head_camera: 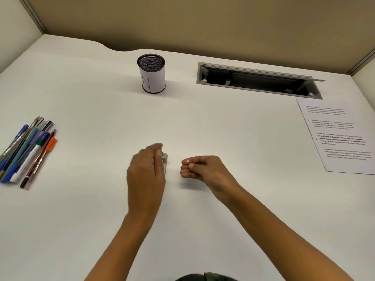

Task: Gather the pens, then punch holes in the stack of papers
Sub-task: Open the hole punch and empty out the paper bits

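Mesh cup (151, 74); pens (26, 153) outside

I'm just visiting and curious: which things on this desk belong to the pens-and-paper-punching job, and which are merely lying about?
Part of the job:
- pens, bundled at the desk's left edge
- printed papers, far right
- small grey tool beside the left hand, perhaps the punch

Just there:
- mesh cup
- cable slot

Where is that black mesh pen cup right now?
The black mesh pen cup wrapped in white paper stands upright at the far middle of the white desk, left of the grey cable slot, well beyond both hands.
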Available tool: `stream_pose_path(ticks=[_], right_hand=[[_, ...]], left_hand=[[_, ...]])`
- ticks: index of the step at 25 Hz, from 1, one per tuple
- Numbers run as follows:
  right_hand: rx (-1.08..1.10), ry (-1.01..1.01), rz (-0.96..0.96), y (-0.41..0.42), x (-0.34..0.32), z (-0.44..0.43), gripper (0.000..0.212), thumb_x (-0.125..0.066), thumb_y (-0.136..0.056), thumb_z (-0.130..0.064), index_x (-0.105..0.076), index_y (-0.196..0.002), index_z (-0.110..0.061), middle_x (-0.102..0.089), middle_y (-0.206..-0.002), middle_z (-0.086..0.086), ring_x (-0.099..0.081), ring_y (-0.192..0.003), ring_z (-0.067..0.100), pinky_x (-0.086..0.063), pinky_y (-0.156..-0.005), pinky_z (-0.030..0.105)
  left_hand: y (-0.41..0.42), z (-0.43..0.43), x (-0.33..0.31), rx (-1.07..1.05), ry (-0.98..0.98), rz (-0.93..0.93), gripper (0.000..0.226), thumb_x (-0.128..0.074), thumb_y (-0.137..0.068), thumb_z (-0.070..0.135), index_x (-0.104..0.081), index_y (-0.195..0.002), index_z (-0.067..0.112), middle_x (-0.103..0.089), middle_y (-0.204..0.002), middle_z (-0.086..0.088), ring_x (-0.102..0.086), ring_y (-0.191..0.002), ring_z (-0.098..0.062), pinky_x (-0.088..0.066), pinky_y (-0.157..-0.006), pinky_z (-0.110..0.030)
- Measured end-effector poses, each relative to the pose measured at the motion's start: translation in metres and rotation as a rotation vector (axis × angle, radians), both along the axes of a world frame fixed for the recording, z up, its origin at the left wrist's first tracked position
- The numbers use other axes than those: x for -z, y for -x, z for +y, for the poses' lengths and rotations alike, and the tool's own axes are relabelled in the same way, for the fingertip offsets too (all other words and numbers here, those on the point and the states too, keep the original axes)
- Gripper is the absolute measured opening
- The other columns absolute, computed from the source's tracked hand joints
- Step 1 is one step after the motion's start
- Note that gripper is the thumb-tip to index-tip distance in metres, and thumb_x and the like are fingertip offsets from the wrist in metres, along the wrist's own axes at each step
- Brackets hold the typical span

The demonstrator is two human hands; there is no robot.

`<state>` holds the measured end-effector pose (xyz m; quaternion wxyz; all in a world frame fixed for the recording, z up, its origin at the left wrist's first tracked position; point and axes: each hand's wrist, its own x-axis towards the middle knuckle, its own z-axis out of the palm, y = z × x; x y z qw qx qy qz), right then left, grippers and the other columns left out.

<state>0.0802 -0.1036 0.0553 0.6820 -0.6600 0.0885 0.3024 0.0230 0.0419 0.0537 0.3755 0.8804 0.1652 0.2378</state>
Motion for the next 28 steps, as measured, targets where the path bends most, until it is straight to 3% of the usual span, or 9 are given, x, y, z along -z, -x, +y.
stream_pose_path(ticks=[4,6,11,14,17,20,23,26,28], right_hand=[[-0.078,0.148,-0.161,-0.029,-0.019,0.006,0.02,-0.046,-0.092,0.014,-0.066,-0.095,0.012,-0.067,-0.084,0.021,-0.068,-0.072,0.029,-0.06,-0.077,0.028],[-0.106,0.194,-0.246,-0.051,-0.031,0.016,0.019,-0.046,-0.091,0.016,-0.065,-0.095,0.016,-0.066,-0.081,0.021,-0.066,-0.068,0.029,-0.061,-0.07,0.025],[-0.21,0.064,-0.248,-0.112,-0.059,0.055,0.021,-0.041,-0.098,0.007,-0.061,-0.096,0.012,-0.062,-0.076,0.016,-0.065,-0.065,0.021,-0.06,-0.064,0.019],[-0.222,0.025,-0.16,-0.146,-0.072,0.079,0.021,-0.053,-0.097,-0.009,-0.061,-0.086,0.006,-0.063,-0.079,0.016,-0.065,-0.068,0.021,-0.06,-0.068,0.02],[-0.202,0.075,-0.169,-0.183,-0.084,0.112,0.011,-0.064,-0.089,-0.005,-0.062,-0.087,0.006,-0.063,-0.077,0.015,-0.063,-0.065,0.02,-0.06,-0.067,0.021],[-0.147,0.357,-0.41,-0.226,-0.09,0.151,0.014,-0.068,-0.086,-0.001,-0.06,-0.096,0.004,-0.064,-0.078,0.015,-0.063,-0.061,0.022,-0.061,-0.073,0.026],[-0.194,0.745,-0.728,-0.26,-0.089,0.182,0.014,-0.056,-0.085,0.007,-0.061,-0.097,0.004,-0.07,-0.068,0.012,-0.065,-0.05,0.018,-0.06,-0.065,0.024],[-0.292,1.017,-0.933,-0.279,-0.081,0.195,0.027,-0.05,-0.086,0.004,-0.063,-0.109,0.006,-0.064,-0.116,0.015,-0.064,-0.086,0.037,-0.055,-0.09,0.039],[-0.315,1.079,-0.974,-0.282,-0.08,0.199,0.027,-0.054,-0.087,-0.001,-0.064,-0.112,0.0,-0.061,-0.12,0.016,-0.062,-0.102,0.036,-0.052,-0.093,0.039]], left_hand=[[-0.009,0.048,0.029,-0.08,-0.027,0.189,0.035,-0.037,-0.1,0.02,-0.053,-0.13,0.013,-0.048,-0.142,-0.005,-0.038,-0.134,-0.02,-0.032,-0.11,-0.033],[-0.01,0.066,0.046,-0.032,-0.082,0.332,0.041,-0.035,-0.1,0.018,-0.044,-0.139,0.009,-0.035,-0.153,-0.01,-0.024,-0.144,-0.025,-0.021,-0.117,-0.043],[-0.007,0.077,0.068,0.021,-0.357,0.404,0.049,-0.031,-0.098,0.021,-0.034,-0.146,0.009,-0.028,-0.155,-0.012,-0.024,-0.144,-0.029,-0.016,-0.119,-0.045],[-0.009,0.077,0.072,0.004,-0.406,0.41,0.055,-0.022,-0.095,0.026,-0.033,-0.146,0.01,-0.028,-0.156,-0.011,-0.026,-0.144,-0.029,-0.02,-0.118,-0.046],[-0.013,0.079,0.074,-0.003,-0.447,0.414,0.057,-0.018,-0.095,0.029,-0.03,-0.148,0.013,-0.025,-0.157,-0.008,-0.024,-0.145,-0.027,-0.019,-0.118,-0.045],[-0.014,0.079,0.075,-0.002,-0.452,0.413,0.058,-0.015,-0.094,0.03,-0.028,-0.148,0.014,-0.023,-0.158,-0.007,-0.022,-0.145,-0.025,-0.019,-0.118,-0.045],[-0.014,0.08,0.076,-0.002,-0.438,0.407,0.058,-0.015,-0.095,0.031,-0.028,-0.149,0.015,-0.022,-0.158,-0.005,-0.021,-0.146,-0.024,-0.018,-0.119,-0.044],[-0.015,0.08,0.078,-0.005,-0.446,0.41,0.057,-0.016,-0.095,0.031,-0.027,-0.149,0.016,-0.021,-0.158,-0.004,-0.02,-0.146,-0.023,-0.017,-0.119,-0.043],[-0.015,0.08,0.078,-0.007,-0.445,0.409,0.057,-0.017,-0.095,0.031,-0.028,-0.149,0.016,-0.022,-0.158,-0.004,-0.021,-0.146,-0.023,-0.017,-0.119,-0.043]])
